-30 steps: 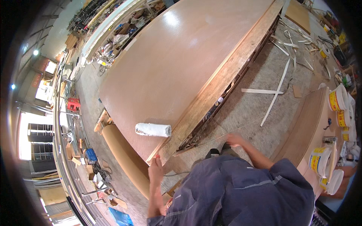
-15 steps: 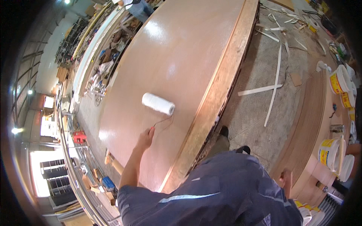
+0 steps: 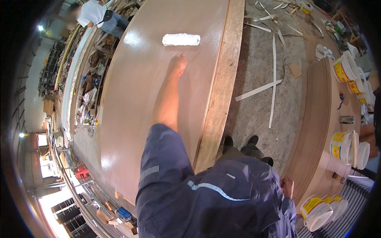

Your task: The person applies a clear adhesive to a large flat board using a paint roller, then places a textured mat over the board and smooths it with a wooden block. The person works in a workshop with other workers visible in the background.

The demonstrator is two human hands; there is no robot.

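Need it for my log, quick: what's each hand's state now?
Left hand: closed, holding the white roller.
Right hand: cannot tell if open or closed.

Looked like woodworking workshop in large shed. Had bare concrete floor littered with pale strips. Held broad glossy panel under white paint roller, stack of thin brown boards, white buckets with yellow labels, long heap of jumbled materials. Showed roof framing and bright lamps, plus co-worker in white top near heap.
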